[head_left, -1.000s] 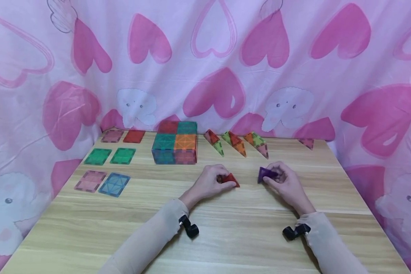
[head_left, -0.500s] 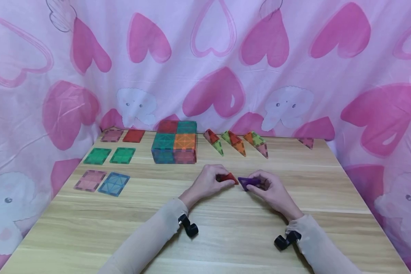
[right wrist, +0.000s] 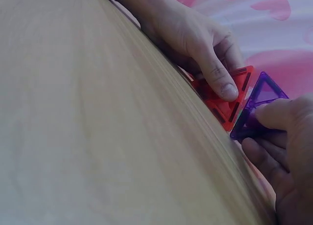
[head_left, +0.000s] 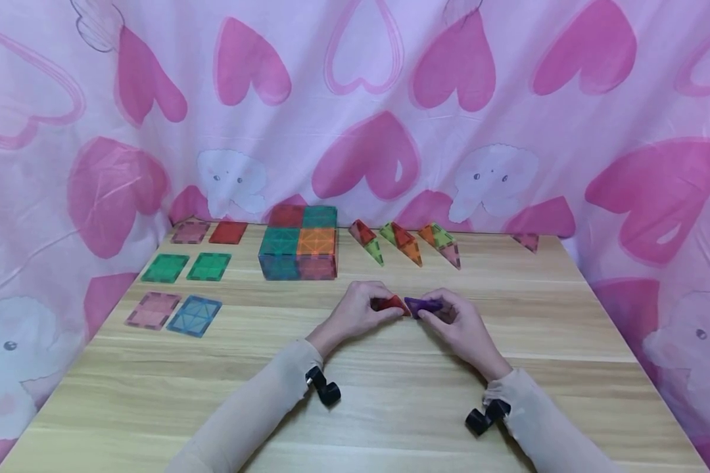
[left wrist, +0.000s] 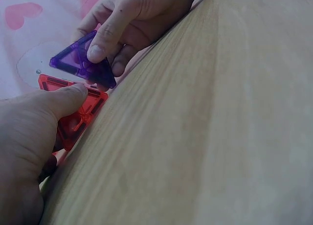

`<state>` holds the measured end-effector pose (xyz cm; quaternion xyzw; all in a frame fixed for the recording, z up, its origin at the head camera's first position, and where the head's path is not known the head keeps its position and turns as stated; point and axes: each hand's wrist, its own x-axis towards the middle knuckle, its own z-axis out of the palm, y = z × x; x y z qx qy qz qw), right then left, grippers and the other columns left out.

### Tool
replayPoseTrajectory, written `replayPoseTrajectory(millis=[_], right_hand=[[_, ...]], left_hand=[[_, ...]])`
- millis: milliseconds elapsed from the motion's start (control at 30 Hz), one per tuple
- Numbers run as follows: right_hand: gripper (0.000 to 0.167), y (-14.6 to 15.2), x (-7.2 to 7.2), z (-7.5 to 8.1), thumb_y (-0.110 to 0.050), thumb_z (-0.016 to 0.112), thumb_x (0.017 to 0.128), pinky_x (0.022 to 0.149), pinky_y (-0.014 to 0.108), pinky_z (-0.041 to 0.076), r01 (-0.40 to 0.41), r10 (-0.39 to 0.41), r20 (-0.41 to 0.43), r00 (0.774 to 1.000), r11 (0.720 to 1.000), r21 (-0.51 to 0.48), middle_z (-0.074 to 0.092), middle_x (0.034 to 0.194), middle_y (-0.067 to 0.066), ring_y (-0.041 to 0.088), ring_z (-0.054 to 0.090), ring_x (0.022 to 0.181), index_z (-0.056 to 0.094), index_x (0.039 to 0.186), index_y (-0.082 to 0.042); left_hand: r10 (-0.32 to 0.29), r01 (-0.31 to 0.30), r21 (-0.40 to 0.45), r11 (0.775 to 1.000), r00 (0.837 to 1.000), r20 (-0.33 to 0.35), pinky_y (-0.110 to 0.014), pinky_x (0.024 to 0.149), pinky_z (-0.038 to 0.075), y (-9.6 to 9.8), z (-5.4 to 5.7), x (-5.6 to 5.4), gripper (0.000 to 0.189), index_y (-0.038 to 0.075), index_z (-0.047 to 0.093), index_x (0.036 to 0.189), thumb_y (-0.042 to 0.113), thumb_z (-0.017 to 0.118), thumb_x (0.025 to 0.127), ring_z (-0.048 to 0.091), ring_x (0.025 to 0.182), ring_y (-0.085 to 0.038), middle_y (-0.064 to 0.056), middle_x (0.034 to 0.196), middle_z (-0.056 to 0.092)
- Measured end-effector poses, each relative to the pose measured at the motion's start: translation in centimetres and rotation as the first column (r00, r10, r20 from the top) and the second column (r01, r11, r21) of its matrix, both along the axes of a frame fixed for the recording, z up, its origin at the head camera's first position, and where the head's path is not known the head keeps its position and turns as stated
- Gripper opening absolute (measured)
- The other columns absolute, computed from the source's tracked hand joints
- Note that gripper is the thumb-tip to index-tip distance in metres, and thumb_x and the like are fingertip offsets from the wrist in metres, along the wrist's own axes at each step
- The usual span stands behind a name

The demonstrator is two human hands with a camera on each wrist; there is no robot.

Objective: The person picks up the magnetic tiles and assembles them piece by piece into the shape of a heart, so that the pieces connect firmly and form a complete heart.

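Hands [head_left: 361,312] join triangles [left wrist: 80,63] edge-to-edge.

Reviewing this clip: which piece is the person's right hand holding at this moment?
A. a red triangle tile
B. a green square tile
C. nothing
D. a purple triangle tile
D: the right hand pinches the purple triangle tile, its edge against the red triangle tile that the left hand grips.

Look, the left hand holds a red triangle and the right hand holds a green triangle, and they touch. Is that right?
Not quite: the right hand holds a purple triangle, not a green one. The right wrist view shows it best. The left hand does hold the red triangle, and the two touch.
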<state>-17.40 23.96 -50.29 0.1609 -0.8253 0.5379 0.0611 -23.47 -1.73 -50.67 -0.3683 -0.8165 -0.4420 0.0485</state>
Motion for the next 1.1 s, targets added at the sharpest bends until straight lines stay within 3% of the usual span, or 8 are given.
replayPoseTrajectory(millis=[233, 467, 567, 667, 800, 1000, 1100], right_hand=[[0.023, 0.1, 0.0, -0.2, -0.007, 0.081, 0.102, 0.088, 0.023, 0.063, -0.021, 0.021, -0.003, 1.0, 1.0, -0.006, 0.08, 0.122, 0.009, 0.019, 0.079, 0.104, 0.078, 0.124, -0.013], [0.037, 0.5, 0.0, -0.3, -0.01, 0.078, 0.105, 0.091, 0.022, 0.061, -0.024, 0.025, 0.008, 1.0, 0.999, -0.049, 0.078, 0.13, 0.012, 0.016, 0.075, 0.109, 0.07, 0.141, -0.005], [0.035, 1.3, -0.4, -0.2, -0.008, 0.072, 0.109, 0.094, 0.022, 0.06, 0.022, -0.025, -0.016, 1.0, 0.99, -0.142, 0.075, 0.131, 0.02, 0.013, 0.073, 0.111, 0.065, 0.143, 0.002], [0.03, 2.6, -1.2, 0.1, -0.004, 0.065, 0.111, 0.09, 0.025, 0.061, 0.126, -0.14, -0.042, 0.989, 0.963, -0.239, 0.072, 0.124, 0.025, 0.017, 0.074, 0.105, 0.064, 0.138, 0.008], [0.026, 5.2, -2.6, 0.1, -0.006, 0.065, 0.112, 0.079, 0.024, 0.061, 0.321, -0.353, -0.074, 0.933, 0.907, -0.274, 0.073, 0.112, 0.013, 0.022, 0.073, 0.092, 0.066, 0.132, 0.01], [0.029, 9.9, -5.2, 0.0, -0.012, 0.07, 0.108, 0.081, 0.014, 0.054, 0.597, -0.634, -0.112, 0.765, 0.764, -0.245, 0.069, 0.104, -0.013, 0.005, 0.066, 0.089, 0.071, 0.13, 0.007], [0.032, 12.0, -6.3, 0.0, -0.013, 0.072, 0.106, 0.085, 0.013, 0.051, 0.665, -0.699, -0.096, 0.708, 0.707, -0.242, 0.07, 0.106, -0.014, 0.0, 0.065, 0.092, 0.071, 0.132, 0.006]], left_hand=[[-0.009, 0.009, -0.012, 1.0, 1.0, -0.004, -0.023, 0.076, 0.053, 0.0, -0.1, 0.0, 0.009, 0.016, 0.087, 0.097, 0.024, 0.091, 0.097, 0.066, 0.082, -0.005, 0.006, 0.093, 0.078], [-0.015, 0.015, -0.014, 1.0, 1.0, 0.013, -0.024, 0.076, 0.052, 0.0, -0.1, 0.0, 0.009, 0.016, 0.087, 0.097, 0.025, 0.09, 0.098, 0.065, 0.082, -0.006, 0.007, 0.094, 0.078], [-0.021, 0.022, -0.007, 1.0, 1.0, 0.012, -0.024, 0.075, 0.052, 0.2, -0.1, 0.0, 0.01, 0.015, 0.087, 0.097, 0.024, 0.089, 0.098, 0.065, 0.082, -0.006, 0.007, 0.094, 0.078], [-0.021, 0.022, -0.009, 1.0, 1.0, 0.017, -0.024, 0.077, 0.053, 0.3, 0.1, 0.0, 0.01, 0.014, 0.087, 0.098, 0.024, 0.089, 0.099, 0.066, 0.084, -0.006, 0.006, 0.094, 0.078], [-0.011, 0.012, -0.027, 1.0, 1.0, 0.023, -0.024, 0.08, 0.055, 0.2, 0.1, -0.1, 0.011, 0.015, 0.088, 0.101, 0.025, 0.089, 0.098, 0.068, 0.087, -0.006, 0.005, 0.097, 0.08], [-0.005, 0.006, -0.04, 0.999, 1.0, 0.025, -0.024, 0.079, 0.054, 0.0, 0.1, -0.1, 0.013, 0.014, 0.087, 0.101, 0.026, 0.089, 0.098, 0.067, 0.086, -0.005, 0.006, 0.098, 0.08], [-0.002, 0.003, -0.039, 0.999, 1.0, 0.026, -0.024, 0.079, 0.054, 0.0, 0.1, 0.0, 0.012, 0.015, 0.087, 0.101, 0.026, 0.089, 0.098, 0.066, 0.085, -0.006, 0.006, 0.098, 0.08]])
